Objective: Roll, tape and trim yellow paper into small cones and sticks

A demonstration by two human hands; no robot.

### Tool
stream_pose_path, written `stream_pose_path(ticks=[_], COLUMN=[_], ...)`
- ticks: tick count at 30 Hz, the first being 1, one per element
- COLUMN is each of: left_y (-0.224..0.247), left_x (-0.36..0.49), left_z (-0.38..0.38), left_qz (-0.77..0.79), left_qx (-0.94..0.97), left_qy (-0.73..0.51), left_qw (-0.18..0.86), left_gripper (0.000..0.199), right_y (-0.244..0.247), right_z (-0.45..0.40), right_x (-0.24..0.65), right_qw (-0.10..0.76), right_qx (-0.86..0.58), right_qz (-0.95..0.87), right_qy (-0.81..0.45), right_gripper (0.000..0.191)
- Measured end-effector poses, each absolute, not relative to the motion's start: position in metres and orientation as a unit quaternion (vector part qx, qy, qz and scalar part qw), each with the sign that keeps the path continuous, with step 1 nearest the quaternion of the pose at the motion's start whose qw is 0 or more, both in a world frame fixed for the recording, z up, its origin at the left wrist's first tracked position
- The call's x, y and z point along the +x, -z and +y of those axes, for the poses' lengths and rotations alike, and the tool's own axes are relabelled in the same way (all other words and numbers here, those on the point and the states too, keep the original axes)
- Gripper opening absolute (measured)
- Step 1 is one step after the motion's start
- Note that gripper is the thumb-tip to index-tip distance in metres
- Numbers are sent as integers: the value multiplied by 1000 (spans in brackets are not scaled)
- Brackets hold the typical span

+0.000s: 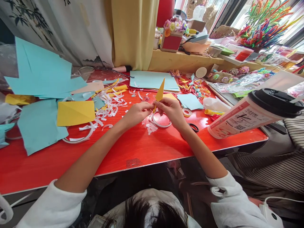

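Note:
A folded piece of yellow paper (160, 91) with a sharp upward point stands between my two hands, above the red table. My right hand (173, 109) is closed on its lower part with thumb and fingers. From the other side, my left hand (139, 114) pinches at the paper's lower end, fingertips close to the right thumb; the exact grip is partly hidden. Just below the hands lies a roll of clear tape (163, 126) with bits of plastic film beside it. Black scissors handles (194, 127) show past my right forearm.
White paper shreds (114, 106) lie left of my hands, near yellow paper (76, 113), blue sheets (41, 126) and another tape roll (78, 141). Blue card (154, 80) lies behind. A tall lidded cup (251, 114) stands at right. The table's front edge (147, 166) is near me.

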State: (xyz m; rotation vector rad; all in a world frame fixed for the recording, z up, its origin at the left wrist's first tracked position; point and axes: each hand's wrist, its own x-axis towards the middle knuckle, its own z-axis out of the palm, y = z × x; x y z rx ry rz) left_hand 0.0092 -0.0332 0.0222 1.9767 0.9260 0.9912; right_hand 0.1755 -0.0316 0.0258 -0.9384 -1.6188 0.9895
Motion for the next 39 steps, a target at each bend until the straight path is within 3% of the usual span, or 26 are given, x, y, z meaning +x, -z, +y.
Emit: stream_pose_path(ticks=[16,22,33,39], left_y=[-23,-21,-25,-25], left_x=[9,10,3,2], left_z=[-40,-40,-35,-35], left_qz=[385,390,291,305], left_qx=[774,735,706,696], left_qy=[-436,-450,-363,-371], left_qw=[250,325,534,534], left_gripper=[9,11,29,24], right_y=[-31,-31,-27,-30], right_z=[-36,-36,-29,-31], right_x=[175,174,179,178], right_qw=[476,469,505,473], right_qx=[-315,-299,-326,-327], right_qz=[-681,-691,-642,-643], right_qy=[-458,-462,-476,-506], right_gripper=[29,30,23,27])
